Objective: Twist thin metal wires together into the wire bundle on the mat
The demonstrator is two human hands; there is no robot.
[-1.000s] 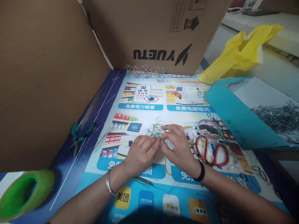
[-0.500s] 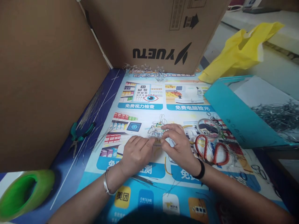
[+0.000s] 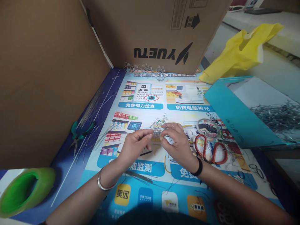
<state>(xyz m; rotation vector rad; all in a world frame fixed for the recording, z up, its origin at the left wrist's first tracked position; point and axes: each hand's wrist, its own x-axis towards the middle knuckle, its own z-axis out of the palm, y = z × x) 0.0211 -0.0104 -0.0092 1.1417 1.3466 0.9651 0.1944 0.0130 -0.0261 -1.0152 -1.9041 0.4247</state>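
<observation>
Cardboard walls (image 3: 154, 31) stand far and left on your worktop (image 3: 77, 170).

The poster (image 3: 140, 105) lies before you, the turquoise box (image 3: 239, 118) right. Your left hand (image 3: 134, 145) comes close from the left; you cannot tell whether its fingers grip anything. Your right hand (image 3: 178, 143), left of the red-handled scissors (image 3: 214, 153), has fingers pinched on the wire bundle (image 3: 157, 126), mid-poster.

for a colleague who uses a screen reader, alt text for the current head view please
The right hand pinches a tangle of thin wire over a printed poster, the left hand close beside it. Red-handled scissors lie to the right, teal-handled pliers to the left, and printed cardboard stands behind.
</observation>
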